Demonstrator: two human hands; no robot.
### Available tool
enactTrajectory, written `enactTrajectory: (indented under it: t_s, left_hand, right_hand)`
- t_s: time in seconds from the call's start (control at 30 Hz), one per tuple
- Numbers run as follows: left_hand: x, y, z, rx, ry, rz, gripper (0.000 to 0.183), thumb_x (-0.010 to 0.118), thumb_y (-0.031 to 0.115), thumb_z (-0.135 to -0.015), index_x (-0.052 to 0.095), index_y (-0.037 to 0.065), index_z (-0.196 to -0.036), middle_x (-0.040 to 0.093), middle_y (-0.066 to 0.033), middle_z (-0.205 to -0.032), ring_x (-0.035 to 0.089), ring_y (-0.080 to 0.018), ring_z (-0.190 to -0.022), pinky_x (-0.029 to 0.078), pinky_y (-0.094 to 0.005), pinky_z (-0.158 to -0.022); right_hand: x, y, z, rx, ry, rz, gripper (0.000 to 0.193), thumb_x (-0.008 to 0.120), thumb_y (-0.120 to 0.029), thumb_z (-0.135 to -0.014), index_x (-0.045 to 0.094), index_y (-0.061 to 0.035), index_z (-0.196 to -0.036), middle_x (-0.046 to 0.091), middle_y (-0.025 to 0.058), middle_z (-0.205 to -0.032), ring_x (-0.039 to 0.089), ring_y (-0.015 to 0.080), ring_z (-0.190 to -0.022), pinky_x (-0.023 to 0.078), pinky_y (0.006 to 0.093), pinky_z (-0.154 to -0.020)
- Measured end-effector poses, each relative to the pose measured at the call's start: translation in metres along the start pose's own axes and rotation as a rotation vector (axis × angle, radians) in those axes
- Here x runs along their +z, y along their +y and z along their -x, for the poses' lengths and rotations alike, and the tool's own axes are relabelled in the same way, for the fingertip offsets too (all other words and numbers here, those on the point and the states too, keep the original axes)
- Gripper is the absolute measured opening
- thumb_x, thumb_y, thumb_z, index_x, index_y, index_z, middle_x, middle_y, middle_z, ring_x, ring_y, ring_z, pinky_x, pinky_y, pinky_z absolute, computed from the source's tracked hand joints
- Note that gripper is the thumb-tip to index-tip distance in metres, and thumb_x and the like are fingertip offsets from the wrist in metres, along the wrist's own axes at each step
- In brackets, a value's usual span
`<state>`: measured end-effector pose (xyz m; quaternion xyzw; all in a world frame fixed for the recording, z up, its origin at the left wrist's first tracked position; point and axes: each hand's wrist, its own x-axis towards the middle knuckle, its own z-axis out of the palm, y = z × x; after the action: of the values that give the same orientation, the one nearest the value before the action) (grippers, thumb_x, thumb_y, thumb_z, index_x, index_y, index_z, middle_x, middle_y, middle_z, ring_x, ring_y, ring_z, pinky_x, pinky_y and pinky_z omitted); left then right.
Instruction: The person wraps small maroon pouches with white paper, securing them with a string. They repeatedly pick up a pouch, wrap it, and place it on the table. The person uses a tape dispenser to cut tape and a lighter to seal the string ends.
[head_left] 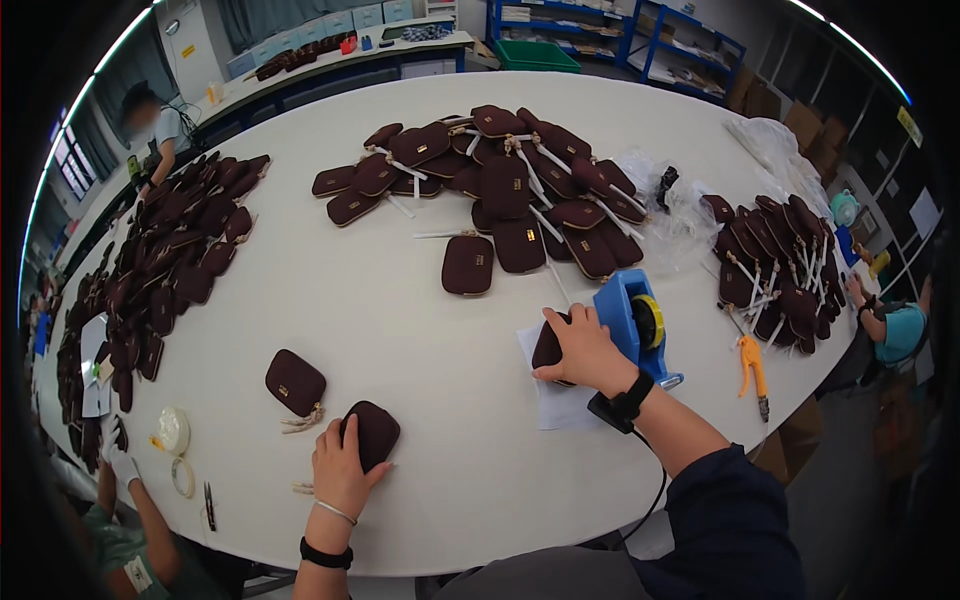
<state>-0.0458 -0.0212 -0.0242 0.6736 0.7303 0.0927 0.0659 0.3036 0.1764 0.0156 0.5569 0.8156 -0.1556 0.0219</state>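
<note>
1. White tabletop [470, 400] in a busy workroom, bearing dark maroon pouches, some single, most in heaps.
2. Left hand [342, 470], nearest the table's edge: palm down, fingers laid over the left side of the near pouch [378, 430], thumb angled against its lower edge, so that the pouch is held on the table.
3. Side pouch [296, 382], untouched, just beyond the left hand; its tan tassel [303, 422] shows no white strip and is presumably unfinished.
4. Right hand [590, 350], farther out: arched palm down, thumb and fingers parted across the second pouch [547, 347], which it holds on a white sheet [565, 408] beside a blue tape dispenser [618, 312]. Whether this pouch carries a strip, I cannot tell.
5. Right heap [765, 235], beyond the dispenser, with many white strips on its cords.
6. Central heap [505, 190], farthest: white strips show on many cords. Judged by these, the batch looks well advanced, with the near pieces remaining.
</note>
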Motion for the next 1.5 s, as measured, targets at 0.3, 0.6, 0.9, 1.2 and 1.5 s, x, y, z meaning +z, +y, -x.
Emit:
enactTrajectory:
  t_s: [0.3,0.6,0.9,1.2,1.5]
  left_hand:
    - [0.0,0.001,0.001,0.006,0.0,-0.005,0.093,0.085,0.031,-0.068,0.038,0.001,-0.142,0.043,-0.0225,-0.136,0.045,-0.0392,-0.12,0.042,-0.0467,-0.096]
    - [-0.003,0.001,0.006,0.048,0.01,0.023,0.088,0.086,0.031,-0.065,0.044,0.004,-0.137,0.045,-0.0197,-0.135,0.046,-0.038,-0.119,0.041,-0.0479,-0.097]
    - [-0.029,0.043,0.019,0.423,-0.238,0.108,0.085,0.087,0.03,-0.063,0.047,0.008,-0.135,0.045,-0.016,-0.138,0.043,-0.0353,-0.127,0.037,-0.0505,-0.105]
    - [-0.028,0.028,0.035,0.249,0.01,0.271,0.07,0.087,0.021,-0.064,0.054,0.002,-0.123,0.052,-0.0151,-0.13,0.051,-0.0349,-0.119,0.043,-0.0445,-0.1]
    - [-0.011,-0.006,0.061,-0.044,0.232,0.334,0.038,0.076,0.007,-0.077,0.061,0.001,-0.111,0.064,-0.0136,-0.103,0.063,-0.0278,-0.086,0.051,-0.0352,-0.072]
  right_hand:
    - [0.012,-0.004,-0.039,0.183,0.155,0.015,0.083,0.072,-0.055,-0.078,0.047,0.002,-0.133,0.041,0.0252,-0.133,0.041,0.0426,-0.124,0.047,0.0615,-0.089]
    - [0.006,0.002,0.001,-0.072,0.472,-0.059,0.037,0.069,-0.015,-0.084,0.057,0.0029,-0.114,0.051,0.0192,-0.119,0.05,0.0349,-0.113,0.047,0.0404,-0.089]
    - [0.032,0.022,0.062,-0.436,0.285,-0.084,0.033,0.07,-0.011,-0.079,0.06,-0.0008,-0.109,0.059,0.0172,-0.116,0.053,0.0336,-0.117,0.046,0.0382,-0.096]
    - [0.043,0.029,0.057,-0.526,0.433,0.247,0.025,0.058,-0.003,-0.078,0.06,0.0048,-0.102,0.064,0.0177,-0.102,0.062,0.0315,-0.1,0.051,0.0364,-0.085]
    - [0.024,0.021,0.053,-0.501,0.589,0.166,0.02,0.063,-0.004,-0.073,0.063,-0.0018,-0.093,0.061,0.0092,-0.088,0.061,0.0242,-0.085,0.049,0.0342,-0.07]
